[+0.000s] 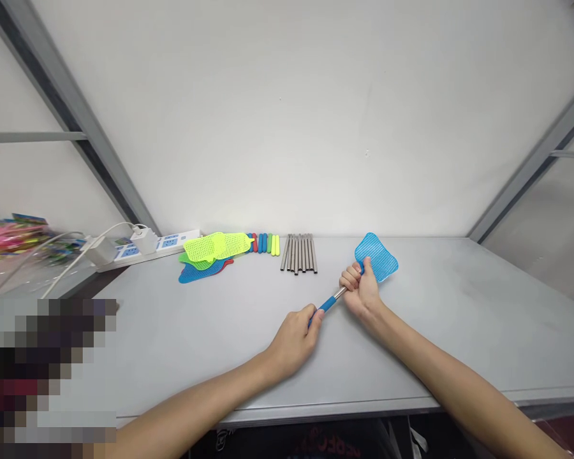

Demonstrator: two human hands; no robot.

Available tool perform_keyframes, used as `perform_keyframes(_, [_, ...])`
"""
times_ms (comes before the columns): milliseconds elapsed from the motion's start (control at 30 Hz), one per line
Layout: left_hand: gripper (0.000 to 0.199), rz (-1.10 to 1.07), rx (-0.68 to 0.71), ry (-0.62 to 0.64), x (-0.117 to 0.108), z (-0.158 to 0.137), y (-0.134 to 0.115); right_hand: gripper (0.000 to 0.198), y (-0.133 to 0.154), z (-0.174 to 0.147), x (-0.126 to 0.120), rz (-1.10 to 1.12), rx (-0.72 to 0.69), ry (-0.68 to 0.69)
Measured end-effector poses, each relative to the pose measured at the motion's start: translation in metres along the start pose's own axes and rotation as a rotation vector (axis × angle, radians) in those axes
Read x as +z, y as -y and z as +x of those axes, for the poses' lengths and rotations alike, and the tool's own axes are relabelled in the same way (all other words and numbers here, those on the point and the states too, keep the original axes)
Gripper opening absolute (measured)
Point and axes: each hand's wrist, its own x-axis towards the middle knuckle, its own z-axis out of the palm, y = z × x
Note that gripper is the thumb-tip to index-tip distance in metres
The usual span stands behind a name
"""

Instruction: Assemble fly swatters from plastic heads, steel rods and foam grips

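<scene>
Between my two hands is a fly swatter with a blue mesh head (377,257), a short stretch of metal rod (340,292) and a blue grip (327,305). My left hand (294,338) is wrapped round the grip at its lower end. Just under the mesh head, my right hand (361,290) closes on the neck, thumb lying up against the head. The swatter slants up to the right above the grey table (249,344). My fingers hide the joint between rod and head.
Along the wall lie several metal tubes (299,254), several coloured grips (264,244) and a pile of mesh swatter heads (215,248) in yellow, green and blue. A white power strip (167,242) with plugs and cables stands at the left, near blurred plastic-wrapped items (19,245).
</scene>
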Motion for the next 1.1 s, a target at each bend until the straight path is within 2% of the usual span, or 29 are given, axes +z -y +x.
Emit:
perform_keyframes(167, [0.035, -0.076, -0.026, 0.008, -0.002, 0.003, -0.005, 0.048, 0.002, -0.003, 0.002, 0.019, 0.001, -0.038])
perform_keyframes(233, [0.037, -0.207, -0.084, 0.045, -0.003, 0.005, -0.005, 0.048, 0.002, -0.004, 0.002, 0.048, 0.016, -0.056])
perform_keyframes(400, [0.035, -0.973, -0.348, 0.341, -0.002, 0.01, -0.001, 0.047, 0.0, -0.006, 0.002, 0.058, 0.035, -0.069])
perform_keyframes(500, [0.032, -1.241, -0.439, 0.452, -0.002, 0.011, 0.002, 0.047, -0.001, -0.004, -0.001, 0.059, 0.062, -0.078])
perform_keyframes(633, [0.032, -1.282, -0.445, 0.453, -0.002, 0.011, 0.002, 0.045, 0.0, 0.002, -0.005, 0.043, 0.141, -0.021])
perform_keyframes(767, [0.024, -1.299, -0.441, 0.471, -0.008, 0.011, 0.003, 0.04, 0.003, 0.002, -0.002, 0.12, 0.228, 0.042])
perform_keyframes(867, [0.023, -1.352, -0.506, 0.565, -0.02, 0.013, 0.004, 0.034, 0.009, -0.003, 0.006, 0.098, 0.278, 0.105])
perform_keyframes(967, [0.023, -1.449, -0.599, 0.737, -0.031, 0.015, 0.004, 0.029, 0.015, -0.009, 0.013, 0.118, 0.314, 0.208])
perform_keyframes(1100, [0.022, -1.533, -0.632, 0.802, -0.035, 0.016, 0.002, 0.027, 0.019, -0.012, 0.015, 0.205, 0.378, 0.306])
